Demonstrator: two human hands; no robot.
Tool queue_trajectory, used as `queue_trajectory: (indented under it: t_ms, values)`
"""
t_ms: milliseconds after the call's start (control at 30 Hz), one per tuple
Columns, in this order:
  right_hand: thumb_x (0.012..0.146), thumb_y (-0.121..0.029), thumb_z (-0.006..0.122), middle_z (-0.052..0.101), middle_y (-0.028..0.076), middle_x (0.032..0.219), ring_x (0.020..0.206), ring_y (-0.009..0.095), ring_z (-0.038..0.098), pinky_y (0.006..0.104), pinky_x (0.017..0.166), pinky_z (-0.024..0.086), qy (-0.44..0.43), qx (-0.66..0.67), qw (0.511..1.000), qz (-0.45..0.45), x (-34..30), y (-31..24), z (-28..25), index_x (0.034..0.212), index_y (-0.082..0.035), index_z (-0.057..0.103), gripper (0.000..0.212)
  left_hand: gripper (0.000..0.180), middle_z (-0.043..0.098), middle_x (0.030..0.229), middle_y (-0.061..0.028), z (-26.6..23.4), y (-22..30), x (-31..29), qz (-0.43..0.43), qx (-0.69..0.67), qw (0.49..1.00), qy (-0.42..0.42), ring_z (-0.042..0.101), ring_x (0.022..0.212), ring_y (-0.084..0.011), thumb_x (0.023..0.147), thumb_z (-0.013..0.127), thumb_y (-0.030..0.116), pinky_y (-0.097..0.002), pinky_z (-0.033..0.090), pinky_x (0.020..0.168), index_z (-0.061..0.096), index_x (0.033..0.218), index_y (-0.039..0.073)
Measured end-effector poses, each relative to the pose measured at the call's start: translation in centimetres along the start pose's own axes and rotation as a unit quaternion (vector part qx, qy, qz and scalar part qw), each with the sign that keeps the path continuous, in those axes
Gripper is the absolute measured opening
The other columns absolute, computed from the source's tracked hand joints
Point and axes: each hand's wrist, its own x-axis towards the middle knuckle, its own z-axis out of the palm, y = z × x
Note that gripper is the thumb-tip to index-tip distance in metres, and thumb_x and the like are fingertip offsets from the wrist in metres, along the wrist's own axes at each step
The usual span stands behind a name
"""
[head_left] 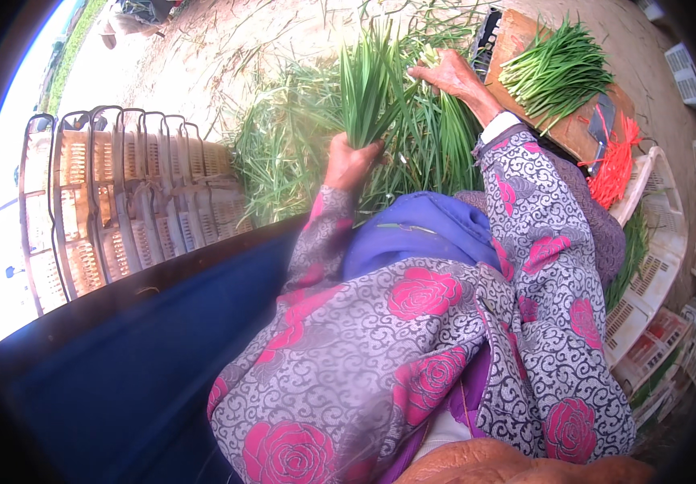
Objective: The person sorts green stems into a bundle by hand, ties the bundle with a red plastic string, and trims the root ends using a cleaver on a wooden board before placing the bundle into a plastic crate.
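My left hand is closed around the lower part of a bunch of green chives, whose leaves point up and away from me. To its right, my right hand is closed on the pale ends of more chives; their leaves hang down below it. The exact fingertip contact of the right hand is hard to make out. Beneath both hands spreads a heap of loose green leaves. A neat pile of chives lies on a brown board beyond my right forearm.
Stacked plastic crates with dark hoop handles stand at the left. On the board's near edge are a grey flat object and red-orange strings. White crates line the right. A blue cloth covers my lap.
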Motion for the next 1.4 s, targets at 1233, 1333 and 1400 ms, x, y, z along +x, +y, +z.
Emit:
queue_trajectory:
  t_ms: [1233, 1333, 1400]
  values:
    - [0.086, -0.023, 0.082, 0.067, -0.001, 0.085, 0.074, 0.010, 0.064, 0.0278, 0.063, 0.056, -0.062, 0.440, 0.877, 0.185, -0.7, -0.9, -0.7, 0.109, -0.006, 0.073, 0.030, 0.022, 0.070, 0.076, -0.0026, -0.6, 0.3, -0.2, -0.054, -0.059, 0.997, 0.023, 0.049, 0.050, -0.0068, 0.080, 0.079, 0.009, -0.0229, 0.036, 0.048, 0.070, 0.099, 0.003]
    - [0.089, -0.023, 0.078, 0.066, -0.002, 0.085, 0.076, 0.010, 0.063, 0.0286, 0.065, 0.056, -0.059, 0.458, 0.871, 0.166, -0.8, -1.0, -0.4, 0.112, -0.007, 0.072, 0.029, 0.030, 0.071, 0.083, -0.0046, -0.5, 0.8, -0.2, -0.067, -0.041, 0.997, 0.014, 0.059, 0.060, -0.0104, 0.078, 0.082, 0.010, -0.0250, 0.045, 0.054, 0.068, 0.103, 0.004]
    - [0.091, -0.023, 0.075, 0.070, 0.002, 0.093, 0.081, 0.013, 0.067, 0.0314, 0.068, 0.058, -0.065, 0.480, 0.860, 0.161, -0.6, -0.6, -0.5, 0.113, -0.004, 0.072, 0.029, 0.040, 0.071, 0.089, -0.0058, -0.2, 0.9, -0.5, -0.063, -0.055, 0.996, 0.002, 0.066, 0.068, -0.0140, 0.076, 0.085, 0.012, -0.0271, 0.051, 0.060, 0.066, 0.110, 0.003]
